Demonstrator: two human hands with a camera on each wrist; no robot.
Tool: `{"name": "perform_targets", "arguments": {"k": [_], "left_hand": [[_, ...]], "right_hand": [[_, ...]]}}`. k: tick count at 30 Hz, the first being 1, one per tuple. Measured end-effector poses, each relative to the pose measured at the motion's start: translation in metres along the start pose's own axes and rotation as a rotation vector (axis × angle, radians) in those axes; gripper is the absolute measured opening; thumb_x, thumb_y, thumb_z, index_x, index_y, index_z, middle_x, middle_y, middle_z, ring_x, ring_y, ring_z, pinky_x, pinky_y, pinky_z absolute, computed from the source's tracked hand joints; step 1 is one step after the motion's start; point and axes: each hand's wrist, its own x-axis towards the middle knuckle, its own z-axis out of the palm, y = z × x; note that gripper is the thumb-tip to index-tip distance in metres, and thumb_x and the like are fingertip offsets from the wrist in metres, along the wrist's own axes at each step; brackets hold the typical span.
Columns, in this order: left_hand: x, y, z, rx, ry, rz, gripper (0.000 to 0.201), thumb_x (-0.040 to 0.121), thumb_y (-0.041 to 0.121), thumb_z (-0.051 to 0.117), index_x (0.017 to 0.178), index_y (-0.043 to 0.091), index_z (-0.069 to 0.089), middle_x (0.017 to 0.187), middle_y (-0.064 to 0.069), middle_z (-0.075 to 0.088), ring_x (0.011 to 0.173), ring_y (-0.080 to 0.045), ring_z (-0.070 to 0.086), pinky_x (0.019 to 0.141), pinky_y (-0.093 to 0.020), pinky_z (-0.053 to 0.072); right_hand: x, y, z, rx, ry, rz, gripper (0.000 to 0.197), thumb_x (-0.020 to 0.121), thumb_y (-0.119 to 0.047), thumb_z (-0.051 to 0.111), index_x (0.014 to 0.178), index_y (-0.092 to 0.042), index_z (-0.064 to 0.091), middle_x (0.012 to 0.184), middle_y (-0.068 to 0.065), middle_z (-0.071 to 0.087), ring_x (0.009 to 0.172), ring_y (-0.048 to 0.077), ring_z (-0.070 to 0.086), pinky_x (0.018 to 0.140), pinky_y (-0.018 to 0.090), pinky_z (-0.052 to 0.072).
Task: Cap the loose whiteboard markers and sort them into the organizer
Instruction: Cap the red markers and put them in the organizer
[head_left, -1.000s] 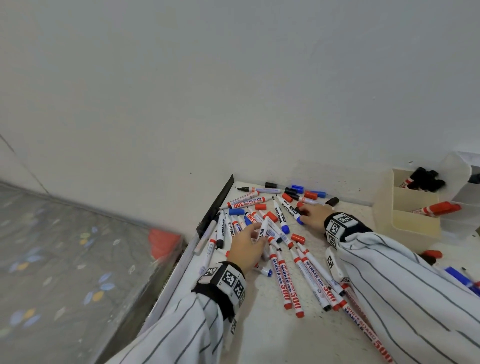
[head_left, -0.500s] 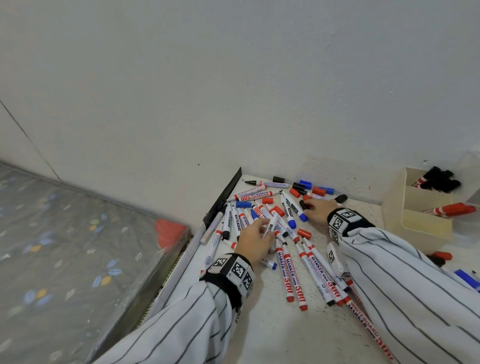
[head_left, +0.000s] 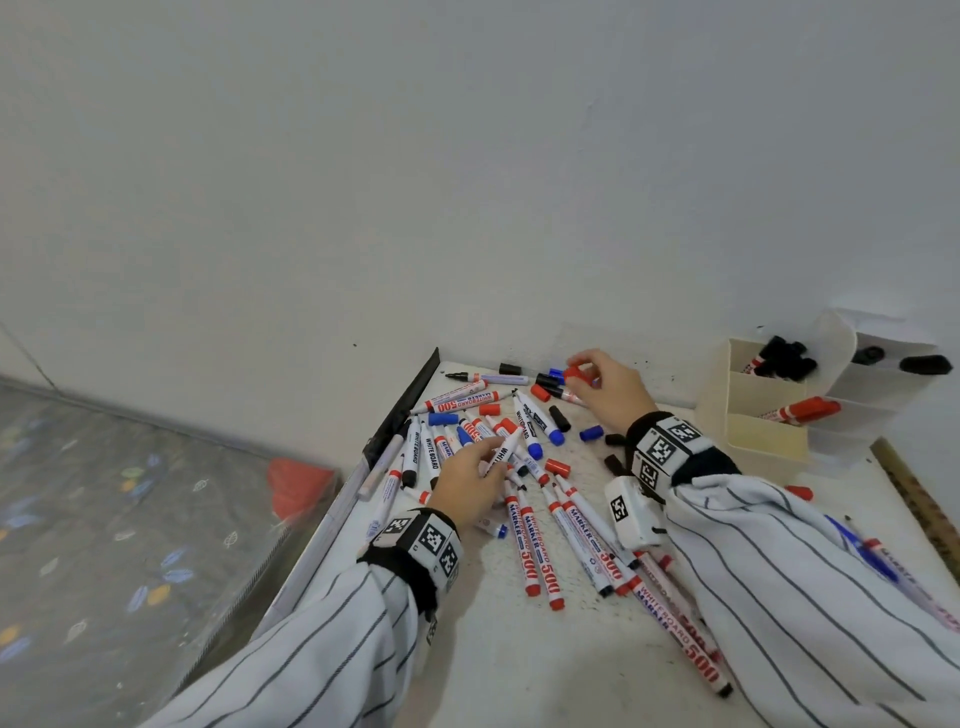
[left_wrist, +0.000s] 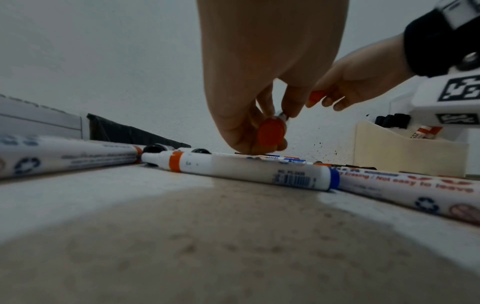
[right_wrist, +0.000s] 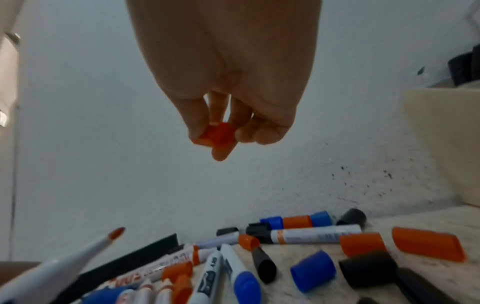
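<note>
The red cap (right_wrist: 219, 134) sits pinched between the thumb and fingertips of the right hand (head_left: 610, 387), held in the air above the far end of the marker pile, close to the wall (head_left: 467, 182). Directly beneath that hand lie loose caps in red, blue and black (right_wrist: 313, 270) and several capped and uncapped markers, crowding the surface (head_left: 519, 665) so that little of it shows there. To the right of the right hand stands the cream organizer (head_left: 763, 415), with black-capped markers in its back compartment and a red-capped marker (head_left: 802, 410) lying across the front one. The left hand (head_left: 467, 480) is nearer the person, low over the pile, its fingers curled around an uncapped red marker (head_left: 506, 449); the white barrel tilts up with its red tip pointing toward the right hand. The cap is short, bright red and open at 1 end. More markers (head_left: 537, 551) lie fanned out just right of the left hand. Both wrists wear black bands with square printed tags over striped sleeves (head_left: 779, 597).
</note>
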Motion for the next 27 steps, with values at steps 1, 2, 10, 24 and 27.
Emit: {"name": "perform_targets", "arguments": {"k": [1,2,10,24,27], "left_hand": [[-0.002,0.002,0.000,-0.007,-0.006,0.008,0.041,0.095,0.021,0.048,0.136,0.021,0.045,0.136,-0.001,0.050,0.119,-0.020,0.052,0.102,-0.039,0.044],[-0.003,0.003,0.000,-0.010,-0.013,0.022,0.041,0.095,0.021,0.049,0.136,0.022,0.045,0.135,0.000,0.050,0.120,-0.019,0.051,0.103,-0.039,0.043],[-0.032,0.028,0.009,-0.058,-0.062,0.166,0.039,0.094,0.012,0.051,0.132,0.022,0.050,0.109,0.012,0.051,0.106,-0.020,0.056,0.097,-0.036,0.047],[-0.055,0.046,0.028,0.070,-0.132,0.285,0.037,0.090,0.025,0.059,0.126,0.025,0.056,0.116,0.009,0.060,0.099,-0.003,0.051,0.085,-0.018,0.041],[-0.056,0.048,0.032,0.130,-0.137,0.287,0.038,0.090,0.024,0.059,0.127,0.026,0.055,0.122,0.004,0.059,0.105,-0.006,0.048,0.098,-0.027,0.039]], "right_hand": [[-0.006,-0.002,-0.003,0.019,0.014,-0.010,0.031,0.090,-0.017,0.056,0.119,-0.010,0.049,0.102,-0.001,0.053,0.092,0.013,0.051,0.081,0.024,0.041],[-0.012,-0.003,-0.004,0.035,0.029,-0.015,0.030,0.088,-0.015,0.059,0.116,-0.009,0.049,0.104,0.000,0.053,0.093,0.014,0.052,0.082,0.024,0.042],[-0.071,0.000,-0.010,0.070,-0.074,-0.089,0.023,0.081,-0.003,0.064,0.090,-0.022,0.055,0.091,-0.009,0.056,0.070,0.009,0.053,0.064,0.011,0.044],[-0.135,0.022,-0.032,0.237,0.005,0.007,0.020,0.082,-0.012,0.066,0.089,-0.028,0.056,0.095,-0.002,0.063,0.088,0.013,0.061,0.082,0.027,0.052],[-0.139,0.027,-0.033,0.182,0.000,0.025,0.008,0.088,-0.018,0.060,0.091,-0.026,0.059,0.091,0.000,0.063,0.080,0.014,0.058,0.076,0.030,0.054]]}}
